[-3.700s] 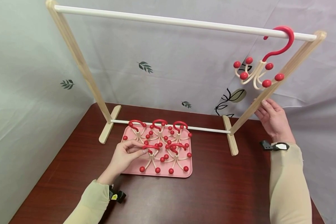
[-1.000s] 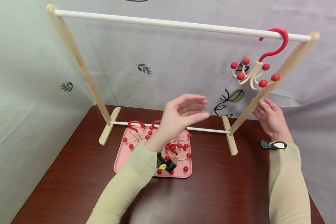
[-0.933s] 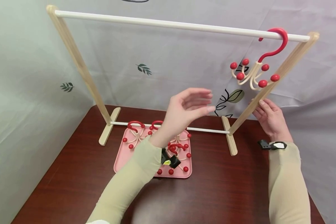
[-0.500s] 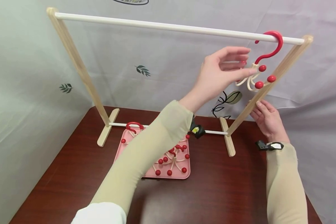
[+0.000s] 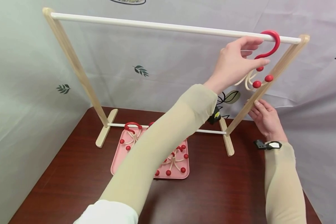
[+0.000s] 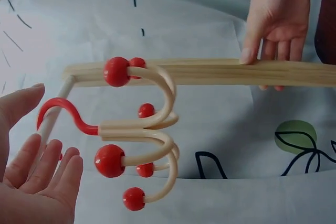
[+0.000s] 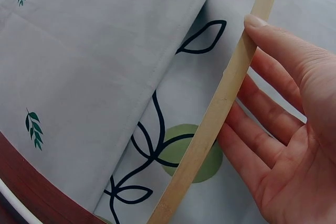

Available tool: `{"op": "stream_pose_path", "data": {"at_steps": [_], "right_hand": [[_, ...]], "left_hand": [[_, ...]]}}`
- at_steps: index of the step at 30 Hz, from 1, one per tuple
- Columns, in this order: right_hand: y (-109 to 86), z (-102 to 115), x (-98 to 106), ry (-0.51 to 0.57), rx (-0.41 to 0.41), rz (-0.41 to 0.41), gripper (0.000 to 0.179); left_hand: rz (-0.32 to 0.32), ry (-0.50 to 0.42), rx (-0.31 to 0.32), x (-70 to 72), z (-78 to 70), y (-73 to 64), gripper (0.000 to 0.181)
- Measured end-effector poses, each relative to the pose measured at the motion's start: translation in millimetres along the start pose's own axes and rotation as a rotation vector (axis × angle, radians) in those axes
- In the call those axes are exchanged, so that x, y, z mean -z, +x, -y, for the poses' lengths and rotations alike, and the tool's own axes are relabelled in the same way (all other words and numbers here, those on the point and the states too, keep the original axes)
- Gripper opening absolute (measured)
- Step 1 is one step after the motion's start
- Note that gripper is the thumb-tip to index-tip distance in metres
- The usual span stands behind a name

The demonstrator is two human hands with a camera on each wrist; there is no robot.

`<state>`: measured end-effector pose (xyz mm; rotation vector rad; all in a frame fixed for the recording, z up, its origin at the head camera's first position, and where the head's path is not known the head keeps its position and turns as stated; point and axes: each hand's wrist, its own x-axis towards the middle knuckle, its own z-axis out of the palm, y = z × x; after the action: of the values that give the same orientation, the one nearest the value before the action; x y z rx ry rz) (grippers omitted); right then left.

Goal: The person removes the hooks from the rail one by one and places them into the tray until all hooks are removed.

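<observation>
A red-hooked hanger [image 5: 276, 43] with curved cream arms and red ball tips hangs from the rack's white crossbar [image 5: 156, 26], near its right end. My left hand [image 5: 236, 63] is raised beside the hook. In the left wrist view the thumb and fingers are spread apart, with the hook [image 6: 73, 108] between them and no grip on it. My right hand [image 5: 268, 123] holds the rack's right wooden post [image 7: 220, 98], thumb on one side and fingers behind. Similar hangers sit on the pink tray [image 5: 117, 161], partly hidden by my left sleeve.
The rack's left post [image 5: 75, 65] stands on a wooden foot [image 5: 106, 129]. A white lower bar [image 5: 211, 132] runs behind the tray. Everything stands on a dark red-brown table [image 5: 207, 186], with patterned grey cloth [image 5: 168, 77] behind.
My left hand has left the hook of a hanger on the tray, rising up and right to the hanger on the crossbar. My right hand keeps its hold on the post.
</observation>
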<state>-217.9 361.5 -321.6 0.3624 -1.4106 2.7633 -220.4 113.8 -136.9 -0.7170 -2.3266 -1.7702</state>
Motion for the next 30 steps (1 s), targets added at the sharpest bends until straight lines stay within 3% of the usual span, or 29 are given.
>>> {"op": "stream_pose_path", "data": {"at_steps": [6,11,20,30], "right_hand": [[1.2,-1.9,0.0,-0.003,0.015,0.014,0.024],[2.4,-3.3,0.4,-0.05,0.036,0.002,0.027],[4.3,-4.2,0.2,-0.115,0.057,-0.037,0.031],[4.1,-3.6,1.1,-0.098,0.054,-0.036,0.029]], "left_hand": [[0.005,0.07,0.048,-6.1,2.7,7.1,0.056],[0.012,0.076,0.08,-9.4,5.4,7.4,0.052],[-0.004,0.079,0.08,-14.5,5.2,8.4,0.045],[-0.043,0.18,0.065,-18.0,0.6,10.2,0.028]]}}
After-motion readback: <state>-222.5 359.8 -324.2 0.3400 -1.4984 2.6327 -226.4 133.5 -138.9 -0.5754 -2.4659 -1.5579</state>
